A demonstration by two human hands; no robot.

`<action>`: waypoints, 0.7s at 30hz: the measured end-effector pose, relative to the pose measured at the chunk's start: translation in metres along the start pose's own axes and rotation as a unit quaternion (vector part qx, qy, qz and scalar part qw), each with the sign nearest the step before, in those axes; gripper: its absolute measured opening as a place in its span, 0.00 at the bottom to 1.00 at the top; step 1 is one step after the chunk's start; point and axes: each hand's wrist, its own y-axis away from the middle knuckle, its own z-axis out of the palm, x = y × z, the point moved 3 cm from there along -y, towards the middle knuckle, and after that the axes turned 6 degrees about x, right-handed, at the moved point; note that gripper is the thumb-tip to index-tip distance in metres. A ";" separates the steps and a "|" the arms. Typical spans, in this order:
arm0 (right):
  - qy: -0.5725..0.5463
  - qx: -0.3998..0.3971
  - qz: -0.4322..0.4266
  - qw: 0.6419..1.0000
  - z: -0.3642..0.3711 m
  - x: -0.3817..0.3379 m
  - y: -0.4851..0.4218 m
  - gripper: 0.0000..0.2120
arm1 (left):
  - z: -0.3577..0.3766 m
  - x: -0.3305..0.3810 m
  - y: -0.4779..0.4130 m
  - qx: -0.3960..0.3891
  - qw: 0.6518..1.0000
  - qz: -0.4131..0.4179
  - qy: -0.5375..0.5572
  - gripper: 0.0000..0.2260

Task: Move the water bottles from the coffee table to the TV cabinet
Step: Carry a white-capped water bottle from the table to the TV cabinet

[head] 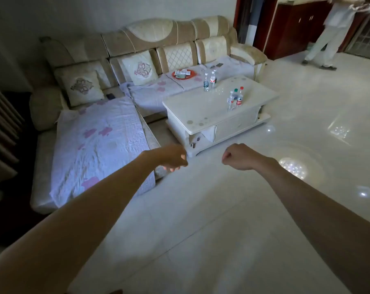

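The left grip and right grip are curled into empty fists, well short of the counter. A pair of water bottles is stood at its twelve o'clock edge, a trio of bottles at two o'clock. Closer approach is advised before any is clasped mid-body.

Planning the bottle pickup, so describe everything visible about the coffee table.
The coffee table is white and rectangular, with a glossy top, rounded corners and pale dots near its front corner. Its boxy white base has panel fronts. It stands level on the tiled floor in front of the sofa. Two water bottles stand upright near its far edge, and a cluster of bottles stands near its right edge.
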 end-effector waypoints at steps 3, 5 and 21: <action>-0.027 -0.009 0.018 0.999 0.001 0.010 -0.025 0.17 | -0.006 -0.006 -0.031 0.007 1.000 -0.005 0.000 0.11; -0.029 -0.017 0.026 0.999 0.005 0.016 -0.048 0.18 | -0.009 -0.015 -0.056 0.009 1.000 -0.004 -0.004 0.11; 0.006 -0.030 0.089 0.996 -0.001 0.033 -0.259 0.12 | -0.060 -0.108 -0.283 -0.037 0.995 0.063 -0.074 0.13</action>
